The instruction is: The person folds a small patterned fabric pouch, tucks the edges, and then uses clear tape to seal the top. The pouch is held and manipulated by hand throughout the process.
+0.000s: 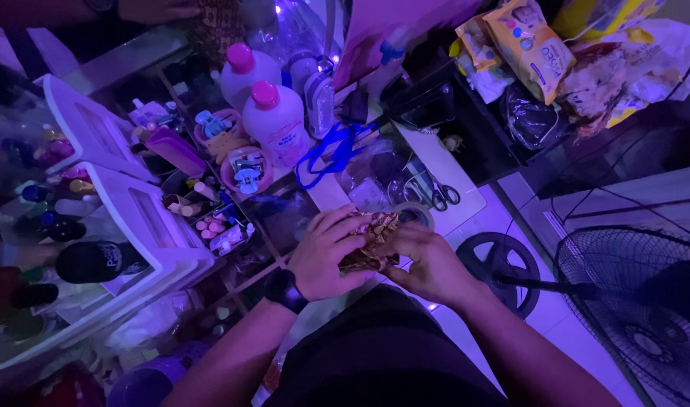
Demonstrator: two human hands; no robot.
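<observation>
Under violet light, a person's left hand [331, 252] and right hand [428, 264] close their fingers together around a crumpled patterned wrapper [371, 240], held just above the lap at the edge of a cluttered table [326, 192]; scissors [435, 194] and two pink-capped white bottles [273, 120] lie beyond, a fan [631, 301] stands at right

Violet light tints everything; two white bottles [276, 120] wear pink caps; a blue cord [331, 151] loops beside them. The folded cloth [371, 240] shows a brown and cream pattern; the wristwatch [285, 290] is black; the snack bag [532, 47] is yellow.
</observation>
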